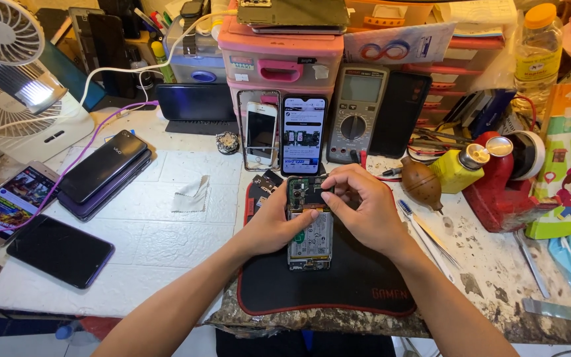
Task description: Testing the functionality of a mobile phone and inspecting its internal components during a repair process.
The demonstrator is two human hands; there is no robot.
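Lying on the black rubber work mat (358,284), the opened smartphone with its exposed green circuit board (309,228) looks light but fragile — best gripped by its edges. Left hand (273,225) steadies its side; right hand (363,208) pinches its top.

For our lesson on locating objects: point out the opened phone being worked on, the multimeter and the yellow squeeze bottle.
opened phone (310,246), head view, on its exposed battery.
multimeter (353,125), head view, on its round dial.
yellow squeeze bottle (454,172), head view, on its yellow body.
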